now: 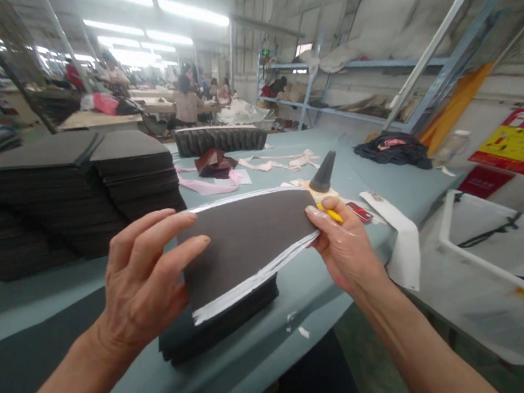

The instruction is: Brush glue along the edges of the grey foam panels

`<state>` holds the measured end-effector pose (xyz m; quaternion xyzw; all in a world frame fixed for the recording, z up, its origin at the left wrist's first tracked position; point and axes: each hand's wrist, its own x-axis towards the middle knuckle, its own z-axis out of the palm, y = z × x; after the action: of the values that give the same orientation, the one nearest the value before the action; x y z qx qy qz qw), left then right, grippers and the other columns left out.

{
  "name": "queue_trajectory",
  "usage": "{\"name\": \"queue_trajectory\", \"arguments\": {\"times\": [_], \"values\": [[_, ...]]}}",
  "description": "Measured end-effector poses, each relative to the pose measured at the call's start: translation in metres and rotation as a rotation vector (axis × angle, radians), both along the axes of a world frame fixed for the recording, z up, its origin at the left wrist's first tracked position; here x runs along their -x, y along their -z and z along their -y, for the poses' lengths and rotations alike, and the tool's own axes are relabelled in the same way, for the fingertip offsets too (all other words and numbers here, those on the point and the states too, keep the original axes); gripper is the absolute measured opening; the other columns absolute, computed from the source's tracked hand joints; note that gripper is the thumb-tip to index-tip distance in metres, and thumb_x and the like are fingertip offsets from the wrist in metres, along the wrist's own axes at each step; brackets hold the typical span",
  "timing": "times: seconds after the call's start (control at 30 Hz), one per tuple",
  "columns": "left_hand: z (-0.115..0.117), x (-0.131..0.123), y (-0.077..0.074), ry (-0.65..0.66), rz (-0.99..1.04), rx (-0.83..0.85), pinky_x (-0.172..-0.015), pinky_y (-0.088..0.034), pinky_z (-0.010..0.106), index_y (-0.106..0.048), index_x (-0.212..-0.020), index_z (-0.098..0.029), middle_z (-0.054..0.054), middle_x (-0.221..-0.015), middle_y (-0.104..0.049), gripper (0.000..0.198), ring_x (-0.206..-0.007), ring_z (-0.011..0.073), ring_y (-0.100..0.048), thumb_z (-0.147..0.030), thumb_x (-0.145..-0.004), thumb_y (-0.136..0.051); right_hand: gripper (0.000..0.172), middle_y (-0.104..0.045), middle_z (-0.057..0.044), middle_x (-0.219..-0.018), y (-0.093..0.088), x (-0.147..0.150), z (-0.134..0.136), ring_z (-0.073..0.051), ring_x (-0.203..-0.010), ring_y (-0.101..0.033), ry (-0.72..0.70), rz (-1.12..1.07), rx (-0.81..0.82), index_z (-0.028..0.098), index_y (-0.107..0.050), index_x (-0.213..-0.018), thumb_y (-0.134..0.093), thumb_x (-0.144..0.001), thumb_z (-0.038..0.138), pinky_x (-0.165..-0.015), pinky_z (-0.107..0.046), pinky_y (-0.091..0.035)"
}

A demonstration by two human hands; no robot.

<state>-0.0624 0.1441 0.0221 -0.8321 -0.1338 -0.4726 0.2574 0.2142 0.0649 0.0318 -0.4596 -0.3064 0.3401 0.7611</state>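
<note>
A dark grey panel (pixel 251 232), broad at the left and narrower at the right, is held tilted above the table. White coating or strips run along its long edges. My left hand (pixel 145 276) is at its broad end, fingers stretched over the face and the lower part hidden behind the edge. My right hand (pixel 342 238) pinches the narrow end, with white residue on its fingers. A small yellow object (pixel 331 212) shows by the right thumb; whether it is held or lies behind is unclear. Below the panel lies a stack of dark pieces (pixel 238 316).
Tall stacks of dark sheets (pixel 30 197) stand at left on the blue-green table (pixel 302 299). Behind the right hand is a black cone (pixel 324 173). Fabric scraps (pixel 215 164) and a ribbed black bundle (pixel 220 140) lie farther back. A white bin (pixel 511 269) stands at right.
</note>
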Motion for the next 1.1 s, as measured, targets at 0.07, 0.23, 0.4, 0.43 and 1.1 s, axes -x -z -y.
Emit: {"name": "queue_trajectory", "arguments": {"times": [0.07,0.23,0.4,0.43,1.1], "values": [[0.004,0.005,-0.002,0.001,0.002,-0.04,-0.108,-0.054,0.048,-0.072,-0.119,-0.016,0.018,-0.13,-0.076,0.027,-0.131,0.0356,-0.067,-0.007,-0.094,-0.067,0.062,-0.064,0.011,-0.072,0.002,0.003,0.001,-0.011,-0.056,-0.062,-0.031,-0.001,0.021,0.029,-0.05,-0.092,-0.1,-0.06,0.046,-0.043,-0.021,-0.054],[0.017,0.016,-0.005,0.013,-0.025,-0.02,-0.102,-0.05,0.047,-0.073,-0.124,-0.021,0.012,-0.118,-0.083,0.037,-0.115,0.0315,-0.07,-0.006,-0.096,-0.055,0.063,-0.063,0.011,-0.071,0.001,0.013,0.003,-0.01,-0.055,-0.061,-0.081,-0.011,0.05,0.028,-0.051,-0.092,-0.1,-0.058,0.048,-0.042,-0.021,-0.056],[0.029,0.033,-0.002,-0.04,0.026,0.197,-0.104,-0.049,0.053,-0.063,-0.15,-0.031,0.012,-0.127,-0.08,0.053,-0.117,0.0351,-0.069,-0.019,-0.1,-0.049,0.064,-0.068,0.009,-0.075,0.001,0.01,0.008,-0.008,-0.055,-0.064,-0.09,0.046,0.013,0.025,-0.054,-0.091,-0.097,-0.065,0.064,-0.044,-0.018,-0.055],[0.03,0.037,-0.001,-0.041,0.024,0.261,-0.105,-0.05,0.054,-0.061,-0.151,-0.033,0.012,-0.131,-0.079,0.053,-0.119,0.0357,-0.069,-0.023,-0.1,-0.052,0.063,-0.071,0.008,-0.078,0.003,0.007,0.009,-0.008,-0.056,-0.066,-0.07,0.074,-0.006,0.024,-0.053,-0.09,-0.095,-0.068,0.066,-0.045,-0.018,-0.055],[0.041,0.027,0.006,-0.119,0.532,0.869,-0.08,-0.055,0.034,-0.08,-0.103,-0.033,-0.005,-0.1,-0.079,0.02,-0.086,0.0194,-0.071,-0.046,-0.089,-0.078,0.036,-0.081,-0.005,-0.129,0.031,-0.003,0.003,-0.016,-0.096,-0.078,0.076,0.623,-0.329,0.029,-0.049,-0.097,-0.085,-0.091,0.03,-0.08,-0.032,-0.063]]}}
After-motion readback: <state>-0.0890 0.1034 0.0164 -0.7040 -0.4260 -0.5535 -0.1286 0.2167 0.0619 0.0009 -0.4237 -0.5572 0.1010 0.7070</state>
